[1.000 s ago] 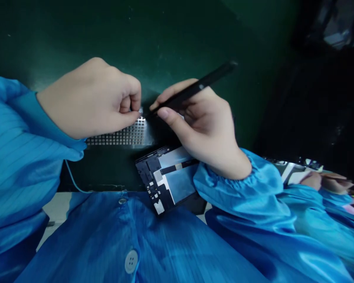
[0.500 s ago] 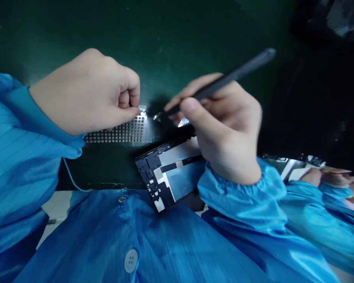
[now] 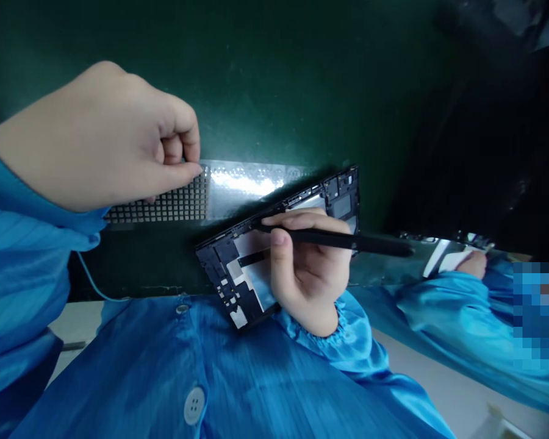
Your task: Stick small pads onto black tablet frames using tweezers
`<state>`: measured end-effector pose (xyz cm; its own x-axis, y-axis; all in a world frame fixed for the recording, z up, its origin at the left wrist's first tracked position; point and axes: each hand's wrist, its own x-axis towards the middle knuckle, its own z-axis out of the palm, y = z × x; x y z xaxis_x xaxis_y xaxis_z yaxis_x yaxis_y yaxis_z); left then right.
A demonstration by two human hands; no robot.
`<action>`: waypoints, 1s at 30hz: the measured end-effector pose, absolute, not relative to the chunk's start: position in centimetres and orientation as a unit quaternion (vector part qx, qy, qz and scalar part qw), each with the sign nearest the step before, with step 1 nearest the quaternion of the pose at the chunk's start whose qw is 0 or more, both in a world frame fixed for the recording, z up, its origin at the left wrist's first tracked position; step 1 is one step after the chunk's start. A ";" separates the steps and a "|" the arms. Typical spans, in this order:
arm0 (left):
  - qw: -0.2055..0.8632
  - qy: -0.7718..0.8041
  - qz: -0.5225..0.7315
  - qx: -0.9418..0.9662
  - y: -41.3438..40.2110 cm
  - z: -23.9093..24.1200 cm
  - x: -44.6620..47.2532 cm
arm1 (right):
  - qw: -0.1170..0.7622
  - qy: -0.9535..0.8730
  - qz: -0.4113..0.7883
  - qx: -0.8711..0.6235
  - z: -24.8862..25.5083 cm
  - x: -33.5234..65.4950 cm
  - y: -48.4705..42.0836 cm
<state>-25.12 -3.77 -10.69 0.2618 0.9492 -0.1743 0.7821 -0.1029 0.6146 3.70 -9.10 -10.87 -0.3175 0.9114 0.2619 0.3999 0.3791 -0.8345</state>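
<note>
My left hand [image 3: 105,140] is closed, thumb and forefinger pinching at the top edge of a clear sheet of small square pads [image 3: 178,204]. The sheet's right part is bare, shiny film [image 3: 251,183]. My right hand [image 3: 311,262] grips slim black tweezers [image 3: 333,239] like a pen. Their tip is at the upper long edge of an opened tablet [image 3: 219,262]; whether it touches, or holds a tiny piece, I cannot tell. The tablet lies tilted at the table's near edge, its dark frame and silvery inner parts exposed. My right hand covers its middle.
The dark green tabletop [image 3: 238,79] stretches ahead. A large black object [image 3: 462,177] stands on the right. Beyond my right arm is a co-worker's blue sleeve [image 3: 443,299], with a hand [image 3: 472,264] near pale strips. A thin blue cord [image 3: 89,277] hangs by my left sleeve.
My right hand has moved down and left from beside the pad sheet to over the tablet, bringing the tweezers' tip to its edge. My left hand, still pinching, sits slightly further left in view.
</note>
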 end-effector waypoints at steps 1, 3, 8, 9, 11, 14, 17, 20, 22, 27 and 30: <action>0.308 0.593 0.134 0.732 -3.7 -10.6 -25.1 | 0.367 -0.753 0.328 -0.437 -10.4 3.8 -9.1; 0.307 0.592 0.127 0.734 -3.5 -10.4 -24.8 | 0.343 -0.773 0.325 -0.423 -9.2 3.8 -8.6; 0.327 0.579 0.114 0.738 -2.9 -9.6 -24.2 | 0.249 -0.807 0.404 -0.351 -8.1 1.8 -2.9; 0.329 0.577 0.115 0.738 -2.8 -9.5 -24.2 | 0.229 -0.812 0.421 -0.332 -8.4 1.2 -1.5; 0.335 0.577 0.114 0.736 -2.8 -9.5 -24.2 | 0.198 -0.817 0.448 -0.303 -9.2 0.1 0.7; 0.365 0.575 0.115 0.723 -3.0 -9.7 -24.5 | 0.177 -0.815 0.464 -0.300 -10.1 -0.6 1.9; 0.396 0.571 0.119 0.709 -3.0 -9.8 -24.6 | 0.175 -0.809 0.467 -0.311 -10.2 -0.5 1.6; 0.403 0.576 0.109 0.703 -2.9 -9.7 -24.5 | 0.171 -0.810 0.466 -0.312 -10.1 -0.5 1.6; 0.383 0.583 0.099 0.710 -2.8 -9.5 -24.4 | 0.161 -0.804 0.476 -0.318 -10.3 -0.7 1.9; 0.343 0.585 0.105 0.727 -2.9 -9.5 -24.2 | 0.266 -0.670 0.601 -0.345 -9.9 0.7 1.7; 0.333 0.586 0.114 0.730 -3.1 -10.1 -24.7 | 0.426 -0.604 0.512 -0.438 -9.2 3.7 -0.4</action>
<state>-24.70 -3.11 -10.07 0.2873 0.9314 -0.2233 0.7793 -0.0918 0.6198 3.69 -0.40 -9.22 -0.2543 0.9649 0.0661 0.0929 0.0924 -0.9914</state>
